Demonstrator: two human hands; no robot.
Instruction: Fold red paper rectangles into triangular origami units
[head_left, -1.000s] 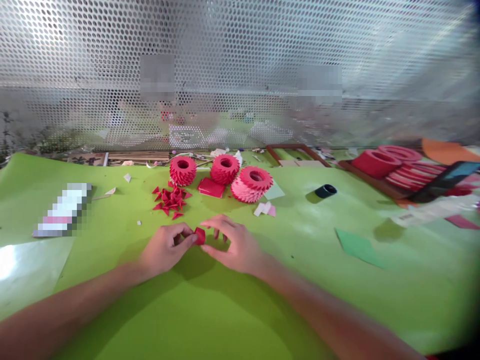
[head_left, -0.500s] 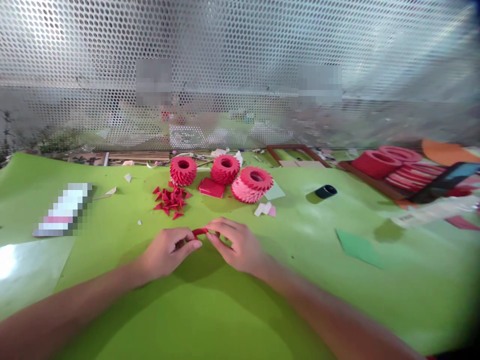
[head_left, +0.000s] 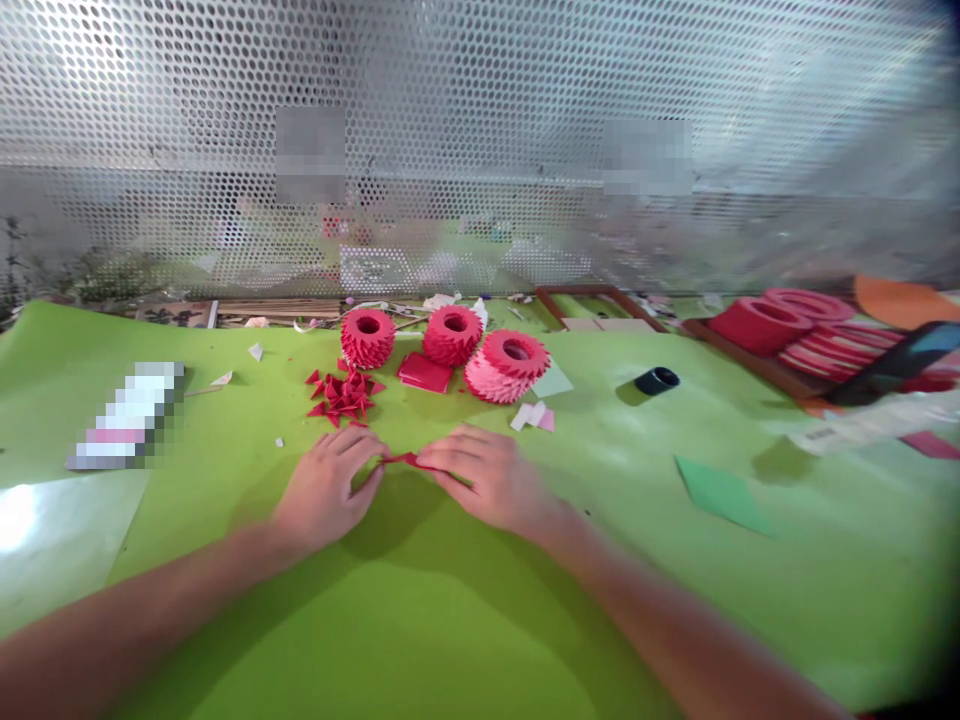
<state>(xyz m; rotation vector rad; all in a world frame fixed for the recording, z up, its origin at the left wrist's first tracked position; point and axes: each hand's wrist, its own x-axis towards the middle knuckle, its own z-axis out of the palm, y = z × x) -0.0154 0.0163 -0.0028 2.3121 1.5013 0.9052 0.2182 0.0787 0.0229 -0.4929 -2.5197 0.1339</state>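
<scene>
Across the green table, what has just changed is how your two hands share the work: your left hand has rolled over so its back shows more, and the red paper piece now shows as a thin, nearly level band between your fingers. That puts both hands on the same piece, so you appear to be shaping or flattening it by feel, with each side steadying the other; which fold it is, you cannot tell from here. Your forearms come in from the lower corners and angle toward each other, wrists low over the table. Your right hand lies opposite the left, back up, fingers bent and pointing inward, the fingertips just apart from those of the left. Beyond your hands stand the pink-and-red pleated ring and two red pleated rings, with the pile of pointed red pieces just past your left fingers and the stack of red paper between the pile and the pink-and-red ring. Smallest of all, the paper piece is held up between you: your left grip pinches one end between thumb and fingers, your right grip pinches the other.
</scene>
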